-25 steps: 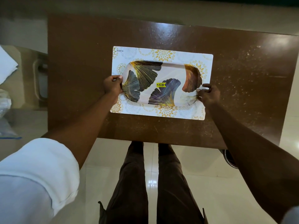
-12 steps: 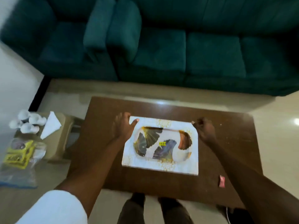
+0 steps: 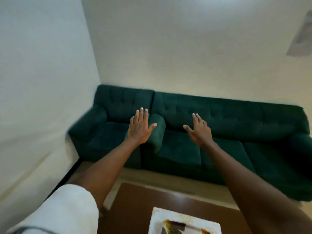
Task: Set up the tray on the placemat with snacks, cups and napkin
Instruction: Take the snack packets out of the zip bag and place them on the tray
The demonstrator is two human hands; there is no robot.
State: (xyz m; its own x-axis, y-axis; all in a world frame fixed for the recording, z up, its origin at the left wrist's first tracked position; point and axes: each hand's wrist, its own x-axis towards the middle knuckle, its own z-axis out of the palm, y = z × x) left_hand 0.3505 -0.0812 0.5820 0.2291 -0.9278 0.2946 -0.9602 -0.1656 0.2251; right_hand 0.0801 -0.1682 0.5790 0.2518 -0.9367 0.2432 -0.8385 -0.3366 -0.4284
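Left hand and right hand raised before green sofa, fingers straight and spread, holding nothing. Tray on placemat lies well below them on table (cut off at frame bottom).

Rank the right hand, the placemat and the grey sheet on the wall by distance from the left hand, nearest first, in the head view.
From the left hand:
1. right hand, raised beside it, to its right.
2. placemat, low down, at the picture's bottom edge.
3. grey sheet, high on the far wall, upper right.
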